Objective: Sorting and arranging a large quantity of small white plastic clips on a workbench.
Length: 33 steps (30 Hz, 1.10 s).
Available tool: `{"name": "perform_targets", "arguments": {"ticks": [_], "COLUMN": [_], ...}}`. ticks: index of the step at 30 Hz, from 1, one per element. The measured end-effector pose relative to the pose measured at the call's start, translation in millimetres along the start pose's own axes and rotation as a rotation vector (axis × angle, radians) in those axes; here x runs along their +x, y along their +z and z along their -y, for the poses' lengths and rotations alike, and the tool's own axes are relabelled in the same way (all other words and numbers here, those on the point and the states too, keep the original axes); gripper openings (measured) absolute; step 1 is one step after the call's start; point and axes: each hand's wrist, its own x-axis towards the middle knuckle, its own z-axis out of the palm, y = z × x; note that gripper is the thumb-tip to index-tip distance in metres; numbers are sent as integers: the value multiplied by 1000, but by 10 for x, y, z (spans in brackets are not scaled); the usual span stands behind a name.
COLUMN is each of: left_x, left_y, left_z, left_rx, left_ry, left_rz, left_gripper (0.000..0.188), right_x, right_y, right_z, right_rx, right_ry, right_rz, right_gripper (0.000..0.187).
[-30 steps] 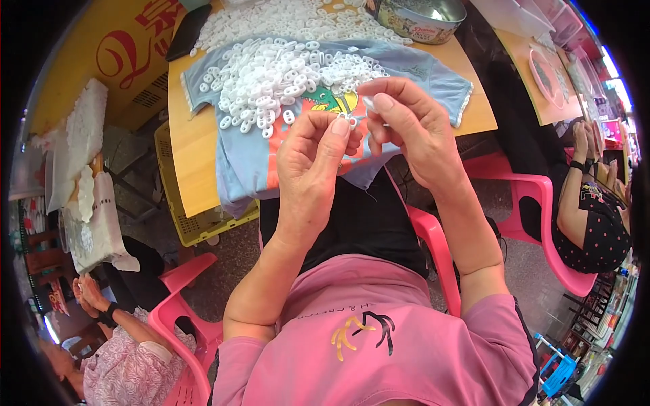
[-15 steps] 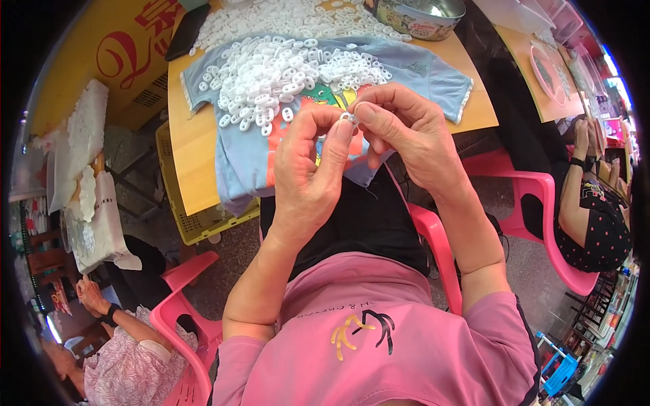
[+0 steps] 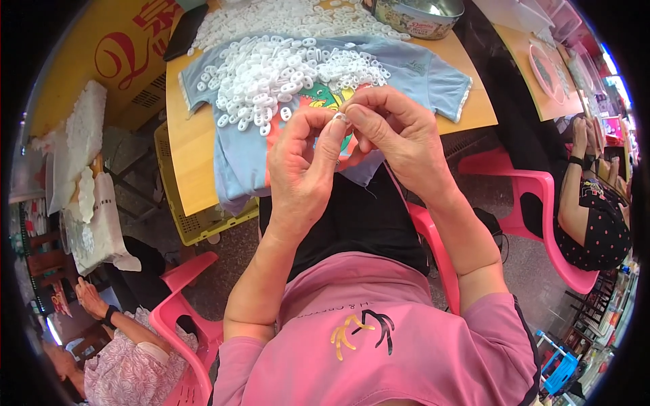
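Above the edge of the table, both my hands meet around a small white plastic piece (image 3: 340, 118). My left hand (image 3: 301, 177) is closed, gripping it between thumb and forefinger. The thumb and forefinger of my right hand (image 3: 404, 143) pinch together right against it; the fingers hide whether a separate small part is between them. Just beyond lies a heap of white two-holed oval plastic pieces (image 3: 261, 76), and beside it a smaller pile of tinier white pieces (image 3: 353, 66). Both rest on a light blue T-shirt (image 3: 238, 157) with a coloured print, spread over the table.
More white pieces (image 3: 271, 19) cover the far part of the wooden table (image 3: 188, 152). A round tin (image 3: 421, 27) and a dark flat object (image 3: 185, 32) stand at its far side. A yellow crate (image 3: 196, 227) sits below left. Other people sit on pink chairs (image 3: 186, 277) at both sides.
Both hands have shifted slightly left, and the right fingers have closed in tighter on the white piece, covering more of it. The heaps have not visibly changed.
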Motion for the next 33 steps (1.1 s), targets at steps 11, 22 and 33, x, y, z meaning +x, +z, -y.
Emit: {"name": "perform_targets", "arguments": {"ticks": [11,22,33], "left_x": [20,47,65], "left_y": [-115,-73,-65], "left_z": [-36,-101,-81], "left_rx": [-13,72,163], "left_ry": [-58,-64,-10], "left_rz": [46,93,78], "left_gripper": [14,13,13], "right_x": [47,40,3], "right_y": [-98,-146,-43], "right_z": [105,43,30], "right_rx": [0,-26,-163], "right_ry": [-69,-72,-139], "right_rz": [-7,29,-23], "right_gripper": [25,24,21]}}
